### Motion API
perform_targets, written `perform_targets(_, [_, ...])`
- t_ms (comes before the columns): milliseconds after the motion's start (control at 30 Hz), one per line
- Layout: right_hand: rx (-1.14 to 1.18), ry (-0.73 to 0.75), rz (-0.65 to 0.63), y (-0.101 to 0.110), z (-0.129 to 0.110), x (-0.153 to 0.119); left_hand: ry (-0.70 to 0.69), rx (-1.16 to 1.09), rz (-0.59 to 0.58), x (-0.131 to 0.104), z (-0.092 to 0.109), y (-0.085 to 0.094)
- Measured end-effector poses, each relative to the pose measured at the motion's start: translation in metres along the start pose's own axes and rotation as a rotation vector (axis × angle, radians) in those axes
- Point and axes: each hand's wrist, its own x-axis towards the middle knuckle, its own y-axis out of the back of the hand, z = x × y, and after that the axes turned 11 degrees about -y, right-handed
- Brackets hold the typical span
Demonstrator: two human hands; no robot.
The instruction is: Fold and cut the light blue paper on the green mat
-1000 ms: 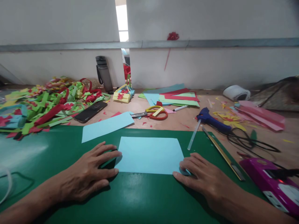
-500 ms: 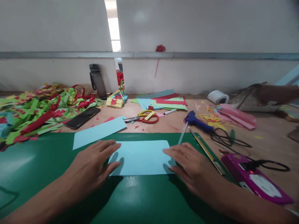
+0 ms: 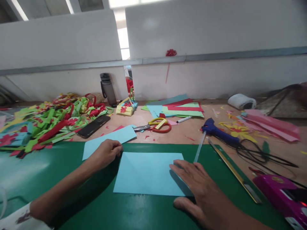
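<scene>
A light blue sheet of paper (image 3: 148, 174) lies flat on the green mat (image 3: 134, 212). At its upper left corner is my left hand (image 3: 106, 154), fingers curled and closed; whether anything is between the fingertips is hidden. My right hand (image 3: 195, 182) is open, its fingers spread over the right edge of the sheet and its thumb apart below. A second light blue paper strip (image 3: 115, 137) lies slanted just behind my left hand. A clear glue stick (image 3: 199, 148) juts from the blue glue gun (image 3: 222, 132) behind my right hand.
Scissors (image 3: 159, 125), a marker (image 3: 184, 119) and coloured paper sheets (image 3: 155, 108) lie behind the mat. Paper cuttings (image 3: 55, 123), a phone (image 3: 94, 126) and a bottle (image 3: 108, 89) are on the left. A cutter knife (image 3: 235, 171) and a magenta device (image 3: 280, 195) lie right.
My left hand has drawn back from the sheet's left side to its upper left corner, its fingers now curled. My right hand has spread its thumb below the sheet. The view has shifted.
</scene>
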Motion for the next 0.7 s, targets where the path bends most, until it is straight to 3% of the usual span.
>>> perform_targets(233, [-0.049,0.084,0.060,0.002,0.002,0.004,0.020,-0.224,-0.042,-0.001,0.004,-0.001])
perform_targets(433, [-0.021,0.042,0.007,0.000,0.004,0.002,0.068,-0.346,-0.078,0.004,-0.001,-0.002])
perform_targets(533, [0.000,-0.046,-0.051,-0.002,0.003,-0.001,0.021,-0.258,-0.041,0.002,-0.003,-0.003])
perform_targets(700, [0.075,-0.256,-0.089,0.005,-0.004,0.001,-0.129,0.089,-0.073,-0.010,-0.003,-0.013])
